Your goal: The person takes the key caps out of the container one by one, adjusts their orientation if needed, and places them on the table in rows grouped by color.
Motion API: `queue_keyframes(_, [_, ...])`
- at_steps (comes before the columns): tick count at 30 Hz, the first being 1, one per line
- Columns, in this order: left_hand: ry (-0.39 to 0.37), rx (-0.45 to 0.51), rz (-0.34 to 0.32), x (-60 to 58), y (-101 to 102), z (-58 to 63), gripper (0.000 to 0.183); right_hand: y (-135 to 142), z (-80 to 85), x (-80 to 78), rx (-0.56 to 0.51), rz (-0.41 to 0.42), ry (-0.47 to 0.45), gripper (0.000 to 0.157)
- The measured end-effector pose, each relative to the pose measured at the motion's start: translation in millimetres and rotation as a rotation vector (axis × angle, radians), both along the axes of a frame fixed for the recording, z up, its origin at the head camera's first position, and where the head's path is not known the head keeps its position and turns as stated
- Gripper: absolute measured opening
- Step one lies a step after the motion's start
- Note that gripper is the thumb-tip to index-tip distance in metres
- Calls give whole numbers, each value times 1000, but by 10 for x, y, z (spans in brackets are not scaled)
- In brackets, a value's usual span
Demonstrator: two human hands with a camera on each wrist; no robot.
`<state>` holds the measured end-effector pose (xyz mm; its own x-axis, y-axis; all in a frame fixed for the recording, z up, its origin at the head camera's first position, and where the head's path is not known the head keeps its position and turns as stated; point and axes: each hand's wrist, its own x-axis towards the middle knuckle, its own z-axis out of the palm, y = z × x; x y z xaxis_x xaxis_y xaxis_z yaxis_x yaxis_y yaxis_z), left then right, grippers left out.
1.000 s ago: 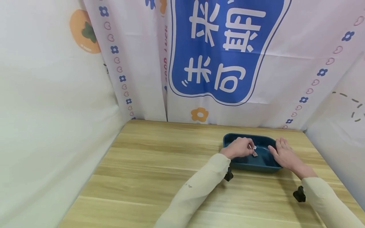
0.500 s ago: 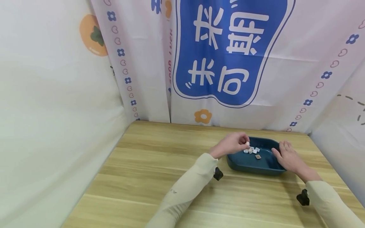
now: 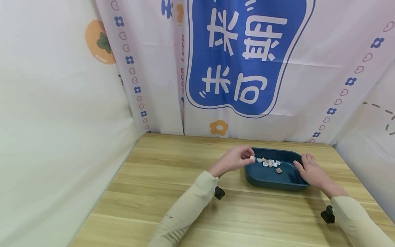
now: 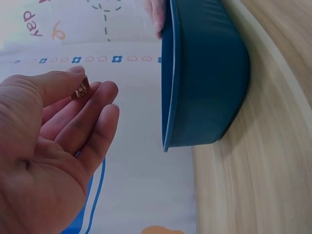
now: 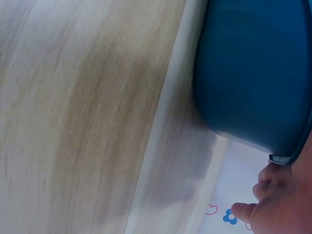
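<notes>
Left grip (image 3: 233, 159) pinches block (image 3: 252, 158) by tray (image 3: 277, 184) edge; slip could drop it on worktop (image 3: 166, 168). Right grip (image 3: 313, 171) unclenched against tray.

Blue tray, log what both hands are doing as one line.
left hand: pinches small block near left end of tray | right hand: rests on tray's right rim | other blocks: lie inside tray

Arms (image 3: 185, 211) outstretched; left hand (image 3: 233, 159) pinching, right hand (image 3: 312, 173) with thumb spread.
</notes>
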<state>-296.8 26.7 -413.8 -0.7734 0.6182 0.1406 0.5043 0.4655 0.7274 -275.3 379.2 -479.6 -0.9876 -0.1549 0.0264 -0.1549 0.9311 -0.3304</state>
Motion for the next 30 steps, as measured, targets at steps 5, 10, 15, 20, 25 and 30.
queue_keyframes(5, [-7, 8, 2, 19, -76, -15, 14, -6, 15, 3, -10, 0, -8, 82])
queue_keyframes(10, [-24, 18, 6, 54, -137, -61, 13, -15, 14, -2, -6, -7, -18, 82])
queue_keyframes(15, [-49, 22, -6, 102, -196, -105, 13, -17, 7, -4, -11, -12, -21, 81])
queue_keyframes(20, [-46, 42, -33, 113, -280, -150, 13, -26, 26, 5, -24, -17, -27, 82])
queue_keyframes(25, [-37, 24, -31, 114, -382, -186, 17, -31, 36, 11, -30, -10, -26, 81])
queue_keyframes(30, [-40, 25, -8, 95, -481, -227, 14, -35, 26, 15, -27, -18, -28, 82])
